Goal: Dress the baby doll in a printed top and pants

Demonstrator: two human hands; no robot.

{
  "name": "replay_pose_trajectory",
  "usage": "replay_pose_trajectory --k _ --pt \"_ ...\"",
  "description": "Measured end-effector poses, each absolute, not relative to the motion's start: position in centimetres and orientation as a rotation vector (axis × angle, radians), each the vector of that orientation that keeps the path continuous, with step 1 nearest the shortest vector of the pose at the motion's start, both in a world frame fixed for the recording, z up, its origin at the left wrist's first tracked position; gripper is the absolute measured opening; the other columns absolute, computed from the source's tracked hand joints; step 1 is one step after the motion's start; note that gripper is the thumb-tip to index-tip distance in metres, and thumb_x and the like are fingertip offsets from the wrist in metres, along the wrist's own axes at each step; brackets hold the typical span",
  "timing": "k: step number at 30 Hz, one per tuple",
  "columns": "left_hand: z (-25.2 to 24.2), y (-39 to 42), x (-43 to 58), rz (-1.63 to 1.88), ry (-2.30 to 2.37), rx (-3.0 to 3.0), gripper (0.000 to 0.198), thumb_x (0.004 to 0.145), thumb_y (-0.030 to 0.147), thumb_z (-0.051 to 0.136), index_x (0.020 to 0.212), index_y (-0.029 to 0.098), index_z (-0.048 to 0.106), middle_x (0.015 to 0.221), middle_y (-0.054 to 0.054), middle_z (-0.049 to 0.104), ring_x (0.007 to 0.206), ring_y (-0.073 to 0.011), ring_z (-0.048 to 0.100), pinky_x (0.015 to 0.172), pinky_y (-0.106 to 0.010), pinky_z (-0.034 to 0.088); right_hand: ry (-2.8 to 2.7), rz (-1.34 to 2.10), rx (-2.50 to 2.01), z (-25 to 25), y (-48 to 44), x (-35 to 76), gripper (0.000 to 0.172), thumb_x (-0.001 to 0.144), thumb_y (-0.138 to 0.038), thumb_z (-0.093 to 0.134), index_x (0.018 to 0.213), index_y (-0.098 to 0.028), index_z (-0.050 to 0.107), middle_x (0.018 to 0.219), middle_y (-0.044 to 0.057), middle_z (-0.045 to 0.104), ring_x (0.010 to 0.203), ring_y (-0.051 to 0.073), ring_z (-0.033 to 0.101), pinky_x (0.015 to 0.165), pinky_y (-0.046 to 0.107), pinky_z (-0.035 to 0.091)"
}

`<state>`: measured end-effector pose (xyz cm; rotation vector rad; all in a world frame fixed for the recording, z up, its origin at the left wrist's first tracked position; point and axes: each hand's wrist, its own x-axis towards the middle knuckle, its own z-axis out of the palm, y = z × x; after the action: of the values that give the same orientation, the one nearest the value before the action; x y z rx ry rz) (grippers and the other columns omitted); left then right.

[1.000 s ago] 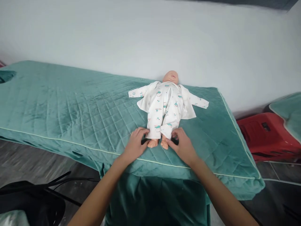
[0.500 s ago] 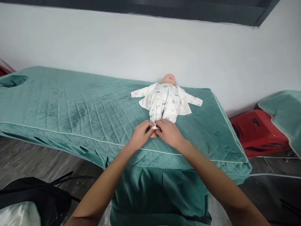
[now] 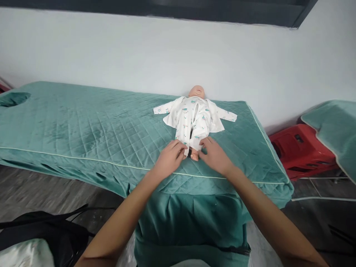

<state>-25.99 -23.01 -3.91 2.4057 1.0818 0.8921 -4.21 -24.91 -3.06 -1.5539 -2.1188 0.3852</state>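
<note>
Doll (image 3: pixel 197 91) location: on its back, near the right end of a quilted green bed (image 3: pixel 83 122), head toward the white wall (image 3: pixel 178 55), feet toward the near edge. The bed cover has light piping along its edge and an oval opening at the far left. A red plastic item (image 3: pixel 303 148) stands to the right of the bed; a black bag (image 3: pixel 63 233) is at lower left. A white jacket (image 3: pixel 217 124) spreads out on both sides of the doll, sleeves extended. White printed trousers (image 3: pixel 182 128) cover the legs. Left hand (image 3: pixel 168 159): fingertips and thumb pinch the left-side trouser cuff. Right hand (image 3: pixel 217 155): fingers curve at the other cuff, thumb beside the exposed foot (image 3: pixel 194 156); whether it grips fabric cannot be determined.
</note>
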Motion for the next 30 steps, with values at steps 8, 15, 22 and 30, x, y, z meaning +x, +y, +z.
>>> replay_pose_trajectory --k 8,15,22,30 --pt "-2.7 -20.5 -21.6 0.346 1.344 2.750 0.026 0.095 0.013 0.046 0.118 0.017 0.059 0.118 -0.011 0.060 0.110 -0.0261 0.059 0.090 -0.038 0.052 -2.039 0.325 -1.790 -5.9 -25.3 -5.1 0.010 0.089 -0.013 0.051 0.097 -0.018 0.053 0.101 0.007 0.060 0.087 0.020 0.055 0.074 0.031 0.040" --pt "-2.8 -20.2 -21.1 0.293 1.411 2.801 0.026 0.094 0.013 0.047 0.118 0.016 0.055 0.116 -0.012 0.062 0.108 -0.0282 0.060 0.081 -0.038 0.053 -1.753 0.529 -1.544 -5.7 -24.9 -4.5 0.008 0.080 -0.016 0.052 0.085 -0.022 0.053 0.084 0.000 0.059 0.077 0.017 0.055 0.074 0.029 0.043" --pt "-3.3 -20.7 -21.0 0.696 1.348 2.672 0.015 0.094 0.017 0.050 0.106 0.019 0.058 0.104 -0.009 0.067 0.100 -0.0254 0.063 0.086 -0.039 0.051 -1.637 0.616 -1.438 -3.8 -26.5 -3.5 0.003 0.083 -0.022 0.056 0.086 -0.023 0.057 0.087 -0.001 0.064 0.081 0.018 0.060 0.080 0.032 0.048" --pt "-2.3 -24.3 -21.3 0.980 1.073 2.818 0.019 0.098 0.014 0.041 0.100 0.018 0.060 0.103 -0.008 0.066 0.094 -0.0210 0.063 0.082 -0.035 0.049 -1.566 0.689 -1.353 -3.0 -29.4 -2.5 0.002 0.086 -0.022 0.055 0.087 -0.023 0.056 0.085 -0.001 0.062 0.080 0.017 0.061 0.080 0.031 0.050"
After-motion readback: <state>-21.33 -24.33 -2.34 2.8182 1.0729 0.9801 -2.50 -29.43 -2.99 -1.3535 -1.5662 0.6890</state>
